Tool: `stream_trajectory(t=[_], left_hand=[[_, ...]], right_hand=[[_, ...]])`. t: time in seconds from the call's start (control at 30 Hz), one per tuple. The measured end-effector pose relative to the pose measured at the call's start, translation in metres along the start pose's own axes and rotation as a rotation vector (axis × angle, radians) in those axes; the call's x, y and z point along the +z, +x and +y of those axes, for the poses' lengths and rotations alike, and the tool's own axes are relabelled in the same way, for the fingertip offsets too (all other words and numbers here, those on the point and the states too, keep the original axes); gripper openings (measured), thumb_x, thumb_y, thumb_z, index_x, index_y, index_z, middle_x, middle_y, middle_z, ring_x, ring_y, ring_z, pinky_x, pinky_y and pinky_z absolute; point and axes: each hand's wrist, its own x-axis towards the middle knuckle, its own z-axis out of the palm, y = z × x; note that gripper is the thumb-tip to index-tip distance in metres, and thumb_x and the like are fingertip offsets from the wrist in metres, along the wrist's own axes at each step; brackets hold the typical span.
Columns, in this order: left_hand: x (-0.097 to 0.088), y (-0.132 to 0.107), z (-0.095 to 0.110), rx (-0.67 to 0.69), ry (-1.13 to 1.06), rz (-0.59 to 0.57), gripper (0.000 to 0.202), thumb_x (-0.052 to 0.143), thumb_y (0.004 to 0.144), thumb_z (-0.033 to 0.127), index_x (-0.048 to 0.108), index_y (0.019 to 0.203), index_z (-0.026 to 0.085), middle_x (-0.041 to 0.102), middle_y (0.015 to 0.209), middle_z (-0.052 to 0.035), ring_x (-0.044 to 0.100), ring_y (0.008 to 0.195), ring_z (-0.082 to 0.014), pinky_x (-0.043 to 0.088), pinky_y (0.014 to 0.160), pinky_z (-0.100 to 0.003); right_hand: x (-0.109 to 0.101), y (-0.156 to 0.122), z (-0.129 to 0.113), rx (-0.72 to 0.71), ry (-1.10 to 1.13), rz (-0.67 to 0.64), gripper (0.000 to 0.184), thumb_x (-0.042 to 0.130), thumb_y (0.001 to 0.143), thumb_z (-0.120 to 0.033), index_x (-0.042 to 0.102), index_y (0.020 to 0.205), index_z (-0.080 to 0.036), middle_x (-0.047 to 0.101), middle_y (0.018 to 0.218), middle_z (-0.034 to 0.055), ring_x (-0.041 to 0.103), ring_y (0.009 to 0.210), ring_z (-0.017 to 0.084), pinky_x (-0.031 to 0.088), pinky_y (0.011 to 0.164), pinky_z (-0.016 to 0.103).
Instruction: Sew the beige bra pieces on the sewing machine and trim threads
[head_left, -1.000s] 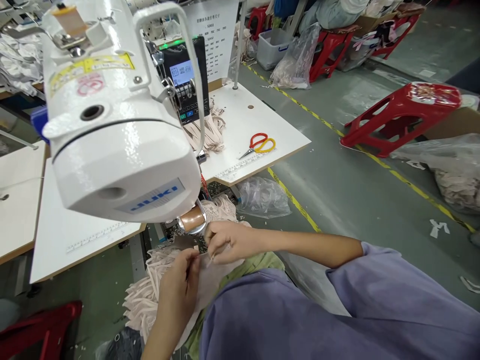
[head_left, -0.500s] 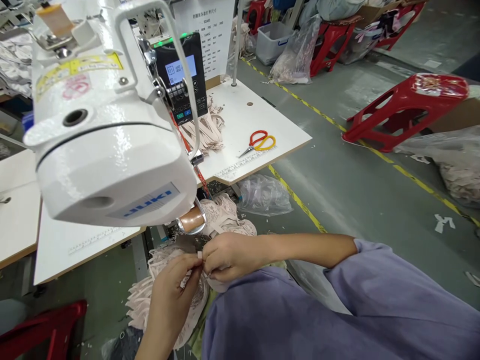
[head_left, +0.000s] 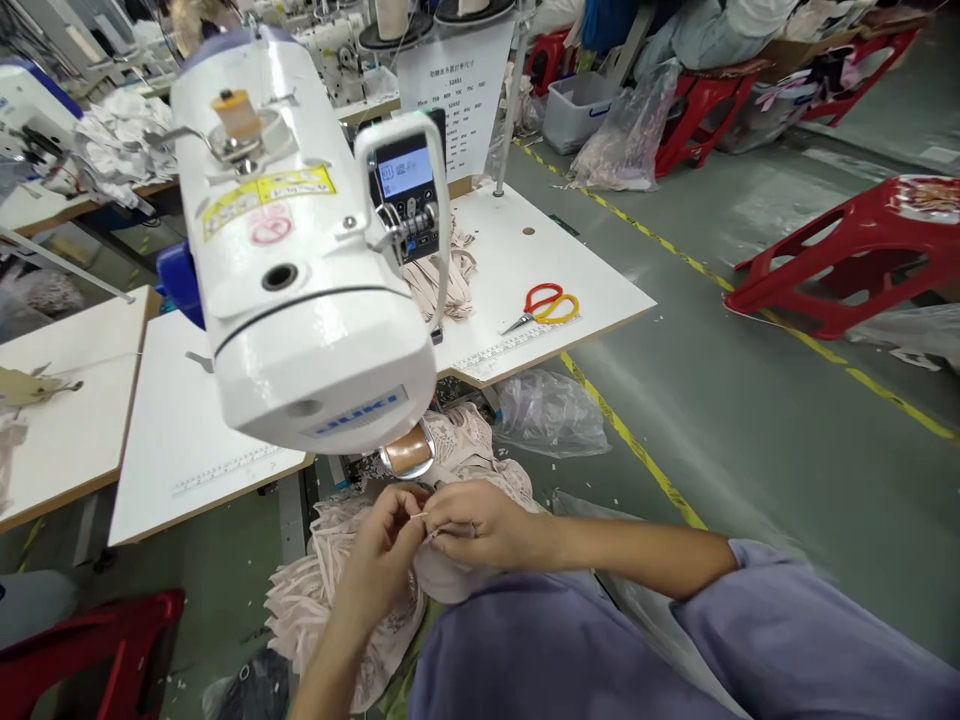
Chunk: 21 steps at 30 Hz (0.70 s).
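My left hand point(head_left: 381, 555) and my right hand point(head_left: 480, 530) meet just below the head of a white sewing machine point(head_left: 300, 270). Both pinch the same small piece of pale pink lace fabric point(head_left: 442, 575) between their fingertips, fingers closed. A heap of the same pink lace pieces point(head_left: 315, 590) lies under and left of my hands. My right forearm comes in from a lilac sleeve point(head_left: 787, 620).
Red and yellow scissors point(head_left: 551, 305) lie on the white table point(head_left: 540, 270) beside a pile of pink straps point(head_left: 446, 275). A clear plastic bag point(head_left: 551, 415) sits on the floor. Red stools point(head_left: 847, 255) stand right, another point(head_left: 82, 650) lower left.
The view swung, so the machine now sits further right and higher. My hands stayed together on the lace piece, fingertips drawn closer.
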Motion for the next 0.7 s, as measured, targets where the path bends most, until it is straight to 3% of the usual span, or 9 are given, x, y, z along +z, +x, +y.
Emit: stream_trajectory(t=[0.1,0.2,0.37,0.47,0.63,0.7], left_hand=[[0.014,-0.005,-0.009,0.016,-0.098,0.199,0.021,0.050,0.093,0.040,0.057,0.089,0.021,0.068,0.100,-0.0064,0.065,0.093,-0.0186,0.051,0.082,-0.030],[0.017,-0.012,-0.011,0.058,0.092,0.314,0.025,0.055,0.093,0.042,0.068,0.096,0.021,0.072,0.097,-0.0068,0.067,0.091,-0.0200,0.051,0.080,-0.030],[0.012,-0.011,-0.015,0.221,0.405,0.398,0.025,0.051,0.095,0.037,0.068,0.084,0.021,0.071,0.080,-0.0041,0.065,0.072,-0.0176,0.048,0.065,-0.027],[0.012,-0.008,-0.018,0.273,0.426,0.414,0.025,0.052,0.094,0.035,0.065,0.078,0.021,0.068,0.073,-0.0030,0.063,0.068,-0.0166,0.048,0.064,-0.027],[0.007,-0.004,-0.015,0.319,0.409,0.326,0.020,0.051,0.096,0.029,0.069,0.093,0.022,0.074,0.091,-0.0042,0.068,0.083,-0.0172,0.051,0.072,-0.026],[0.004,-0.003,-0.012,0.342,0.463,0.340,0.020,0.051,0.096,0.028,0.069,0.094,0.021,0.074,0.090,-0.0041,0.068,0.081,-0.0172,0.050,0.071,-0.026]], right_hand=[[-0.002,0.003,-0.005,-0.011,0.030,0.110,0.016,0.057,0.089,-0.022,0.071,0.092,-0.017,0.071,0.086,0.0054,0.064,0.076,0.013,0.049,0.069,0.022],[-0.006,0.004,-0.009,0.007,0.001,0.072,0.016,0.057,0.089,-0.021,0.072,0.092,-0.017,0.072,0.086,0.0053,0.065,0.077,0.013,0.050,0.071,0.022],[-0.009,0.005,-0.013,0.097,-0.013,0.035,0.017,0.057,0.088,-0.021,0.073,0.092,-0.018,0.073,0.084,0.0034,0.065,0.074,0.013,0.049,0.071,0.022],[-0.007,0.004,-0.011,0.140,0.013,0.051,0.016,0.059,0.087,-0.022,0.073,0.091,-0.017,0.072,0.082,0.0031,0.065,0.073,0.012,0.048,0.069,0.022],[-0.007,0.003,-0.006,0.201,0.121,0.106,0.017,0.061,0.088,-0.026,0.073,0.096,-0.017,0.073,0.090,0.0036,0.067,0.082,0.014,0.049,0.076,0.023],[-0.013,0.004,-0.005,0.226,0.131,0.081,0.019,0.059,0.092,-0.029,0.073,0.098,-0.017,0.073,0.088,0.0025,0.066,0.081,0.013,0.047,0.074,0.022]])
